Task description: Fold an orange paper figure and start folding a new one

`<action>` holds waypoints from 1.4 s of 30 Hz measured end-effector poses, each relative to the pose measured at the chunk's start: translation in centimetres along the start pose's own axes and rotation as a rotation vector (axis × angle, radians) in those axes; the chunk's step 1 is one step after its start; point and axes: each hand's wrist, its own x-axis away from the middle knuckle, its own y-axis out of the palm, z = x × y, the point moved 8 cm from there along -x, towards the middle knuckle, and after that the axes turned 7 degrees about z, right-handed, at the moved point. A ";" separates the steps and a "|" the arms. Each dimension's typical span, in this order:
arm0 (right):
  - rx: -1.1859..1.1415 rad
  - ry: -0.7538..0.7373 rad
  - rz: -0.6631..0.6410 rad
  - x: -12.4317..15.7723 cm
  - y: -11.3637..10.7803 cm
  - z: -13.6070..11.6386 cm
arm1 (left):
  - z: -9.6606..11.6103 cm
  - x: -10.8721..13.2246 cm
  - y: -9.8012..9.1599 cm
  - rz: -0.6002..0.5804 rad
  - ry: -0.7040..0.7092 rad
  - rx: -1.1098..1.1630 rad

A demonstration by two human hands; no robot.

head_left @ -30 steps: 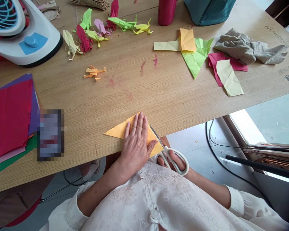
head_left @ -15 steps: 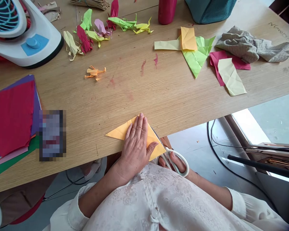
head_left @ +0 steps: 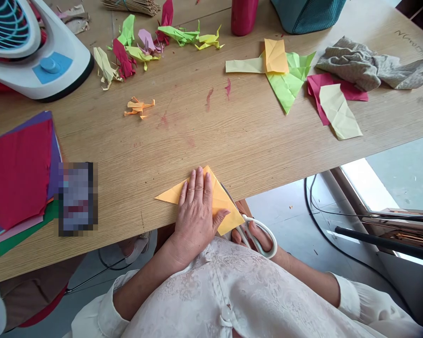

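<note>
An orange-yellow folded paper lies at the table's front edge, its one point towards the left. My left hand presses flat on it, fingers stretched out and thumb apart. White-handled scissors are in my right hand, whose fingers are through the handles just past the table edge. The dark blades run along and partly under the right side of the paper; most of their length is hidden.
A paper stack and a blurred phone lie left. A white fan stands back left. Folded paper figures, a red bottle, a teal bag, paper pieces and grey cloth lie further back.
My left hand has slid slightly left on the paper, uncovering more of its upper tip and right part. My right hand with the scissors has hardly moved.
</note>
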 end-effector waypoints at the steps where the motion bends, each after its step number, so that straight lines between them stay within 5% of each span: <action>1: -0.002 -0.001 -0.002 -0.1 0.1 0.0 | 0.1 0.1 0.0 -0.003 0.006 0.000; 13: -0.029 0.024 0.012 -0.3 0.0 0.6 | 0.2 0.4 0.0 0.026 0.027 0.030; 20: 0.147 -0.020 0.026 0.1 -0.6 0.0 | 0.4 0.4 0.1 0.013 0.035 0.018; 30: 0.160 -0.010 0.048 0.0 -2.8 1.7 | 1.0 1.0 0.3 0.017 0.086 0.004; 42: 0.103 -0.013 0.060 0.2 -1.6 0.4 | 1.3 1.0 0.3 0.026 0.086 -0.021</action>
